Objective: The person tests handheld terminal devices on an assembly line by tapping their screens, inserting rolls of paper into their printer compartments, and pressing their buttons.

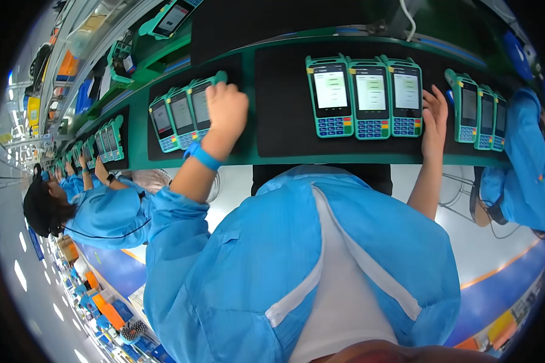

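Observation:
Three payment terminals with green frames and lit screens stand side by side on a black mat: a left one [331,91], a middle one [370,91] and a right one [406,91]. My right hand [435,115] is beside the right one's edge, fingers apart and holding nothing. Further left, my left hand [227,112], above a blue wristband, has its fingers curled over the rightmost payment terminal [200,103] of another group of three. Its thumb is hidden. The two terminals beside that one [180,112] [161,120] have grey screens.
Three more terminals [466,109] stand at the right, near a blue-sleeved person [524,163]. At the left, a person in a black cap [39,202] reaches to the green-edged bench [248,121]. Another terminal [171,19] lies on a raised green rack.

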Action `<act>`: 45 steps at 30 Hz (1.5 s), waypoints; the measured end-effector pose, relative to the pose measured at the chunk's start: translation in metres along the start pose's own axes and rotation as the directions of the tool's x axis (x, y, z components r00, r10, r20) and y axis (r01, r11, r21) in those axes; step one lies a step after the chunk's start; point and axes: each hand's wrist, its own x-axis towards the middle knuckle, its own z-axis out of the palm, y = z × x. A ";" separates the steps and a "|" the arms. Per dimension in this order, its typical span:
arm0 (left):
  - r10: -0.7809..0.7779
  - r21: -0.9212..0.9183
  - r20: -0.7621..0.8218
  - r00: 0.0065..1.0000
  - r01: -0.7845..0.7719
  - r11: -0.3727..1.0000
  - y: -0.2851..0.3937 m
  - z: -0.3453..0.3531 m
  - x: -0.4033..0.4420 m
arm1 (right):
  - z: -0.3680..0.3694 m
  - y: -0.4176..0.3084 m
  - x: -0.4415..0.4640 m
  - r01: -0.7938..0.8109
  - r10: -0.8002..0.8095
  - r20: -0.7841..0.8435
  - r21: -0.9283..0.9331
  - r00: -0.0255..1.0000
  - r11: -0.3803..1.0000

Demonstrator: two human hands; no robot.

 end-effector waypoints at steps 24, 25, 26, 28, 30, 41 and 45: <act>-0.567 -0.640 -0.375 0.734 0.238 0.730 -0.014 -0.019 -0.065 | -0.004 0.016 0.004 -0.001 -0.001 -0.045 -0.035 0.999 0.999; -0.615 -0.630 -0.347 0.708 0.310 0.712 -0.026 -0.007 -0.075 | -0.005 0.018 0.005 -0.005 0.003 -0.046 -0.042 0.999 0.999; -0.660 -0.617 -0.322 0.679 0.378 0.690 -0.039 0.005 -0.084 | -0.006 0.019 0.006 -0.007 0.005 -0.044 -0.040 0.999 0.999; -0.714 -0.611 -0.318 0.624 0.441 0.657 -0.067 0.033 -0.101 | -0.004 0.017 0.005 -0.010 0.009 -0.041 -0.025 0.999 1.000; -0.732 -0.582 -0.263 0.628 0.502 0.640 -0.092 0.045 -0.114 | -0.003 0.016 0.005 -0.016 0.015 -0.047 -0.025 0.999 1.000; -0.712 -0.929 0.317 0.627 0.052 -0.368 -0.134 0.096 -0.099 | -0.006 0.019 0.006 -0.004 0.003 -0.057 -0.013 0.998 1.000; -0.664 -0.922 0.349 0.661 0.115 -0.371 -0.142 0.094 -0.095 | -0.008 0.021 0.008 0.000 -0.001 -0.049 -0.008 0.999 1.000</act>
